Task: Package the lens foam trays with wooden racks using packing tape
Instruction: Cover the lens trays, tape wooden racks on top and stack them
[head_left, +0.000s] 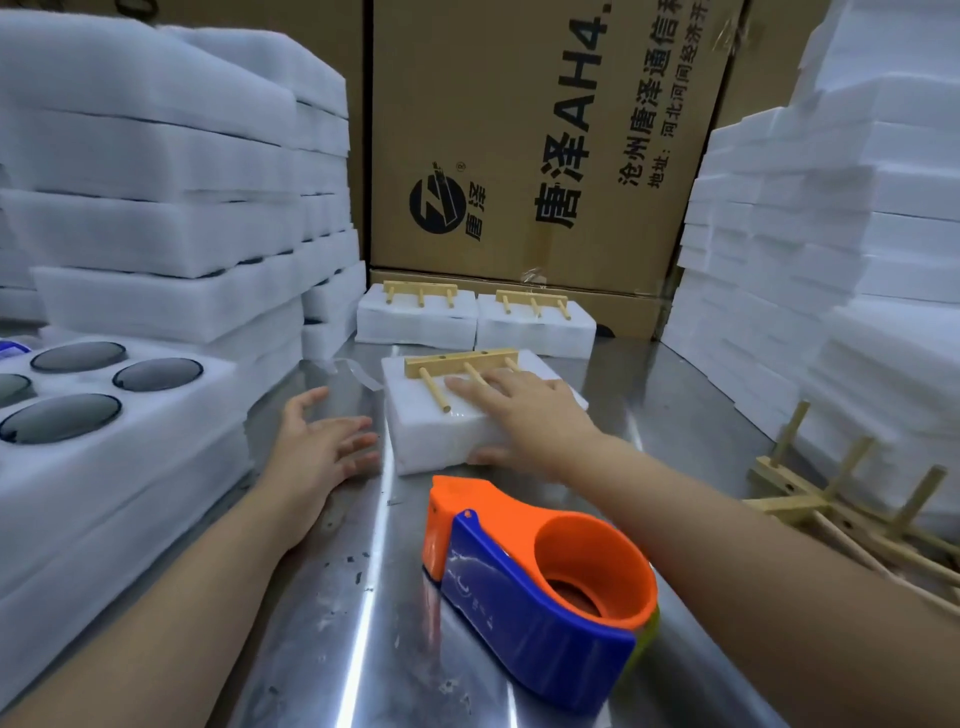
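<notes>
Foam tray (441, 436) with rack (460, 362) on bench (332, 623): my right hand (524, 410) presses it flat-fingered; my left hand (322, 441), spread, holds nothing beside it.

Narrow steel lane, walled on three sides

The bare, shiny steel tabletop (332, 623) runs as a corridor to the tall brown printed cardboard box (519, 130), which closes the back. High stacks of white foam trays (156, 208) wall the left, and an open white foam tray of dark round lenses (78, 467) juts in beside them. Stacked white foam slabs (831, 260) wall the right, with a heap of loose pale wooden peg racks (831, 499) at their foot. In the lane stand the orange-and-blue plastic tape dispenser (535, 587) nearest, a white foam block topped by a wooden rack (441, 431) midway, and two similar rack-topped blocks (415, 322) against the box. Bare strips flank the dispenser on both sides.
</notes>
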